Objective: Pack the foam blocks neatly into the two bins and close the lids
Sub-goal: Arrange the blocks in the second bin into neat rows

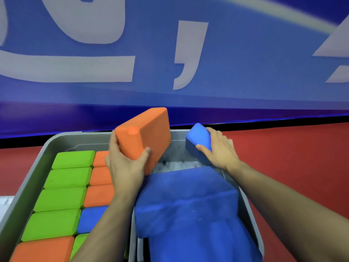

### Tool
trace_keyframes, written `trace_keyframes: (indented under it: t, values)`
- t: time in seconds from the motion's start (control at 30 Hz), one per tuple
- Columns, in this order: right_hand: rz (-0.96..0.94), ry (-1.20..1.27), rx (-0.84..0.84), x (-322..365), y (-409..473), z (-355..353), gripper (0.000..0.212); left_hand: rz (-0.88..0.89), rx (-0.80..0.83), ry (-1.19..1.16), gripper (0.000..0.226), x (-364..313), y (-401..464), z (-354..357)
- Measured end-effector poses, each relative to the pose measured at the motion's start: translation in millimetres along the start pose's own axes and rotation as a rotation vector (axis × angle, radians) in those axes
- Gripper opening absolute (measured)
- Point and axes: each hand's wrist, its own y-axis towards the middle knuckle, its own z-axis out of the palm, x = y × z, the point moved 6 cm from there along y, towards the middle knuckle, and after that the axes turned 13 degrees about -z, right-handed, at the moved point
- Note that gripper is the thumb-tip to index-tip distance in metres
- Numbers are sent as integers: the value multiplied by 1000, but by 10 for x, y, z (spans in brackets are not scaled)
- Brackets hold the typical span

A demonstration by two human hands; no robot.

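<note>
Blue banner [245,72] behind carries huge white characters; we read only a comma, the rest cropped. Our left hand [124,163] grips an orange foam block [145,137], thumb on its near face, fingers round the left end; long axis runs from near-left up to far-right, held above the grey bin [37,167]. Our right hand [219,148] grips a blue foam block [198,138], tilted, far end up, over the bin's far right. Green, orange and blue blocks packed in rows at left; large blue blocks [188,205] lie at right. Red floor [292,157] beyond.
</note>
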Motion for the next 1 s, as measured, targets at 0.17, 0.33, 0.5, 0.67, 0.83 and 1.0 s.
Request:
trace_keyframes:
  t: [0.17, 0.33, 0.5, 0.67, 0.83, 1.0]
  values:
    - [-132, 32, 396, -290, 94, 185, 78, 192, 148, 190, 88, -164, -102, 129]
    - [-84, -76, 634, -487, 103, 648, 62, 255, 240, 279, 83, -183, -135, 231]
    - [69, 230, 613, -450, 42, 903, 53, 297, 303, 324, 87, -232, -148, 319]
    - [14, 809, 377, 119, -114, 464, 40, 273, 313, 330, 87, -235, -141, 323]
    - [-67, 836, 704, 450, -503, 275, 68, 186, 330, 389, 84, -235, -189, 300]
    - [-266, 459, 698, 665, -648, 87, 82, 177, 288, 300, 84, -264, -128, 199]
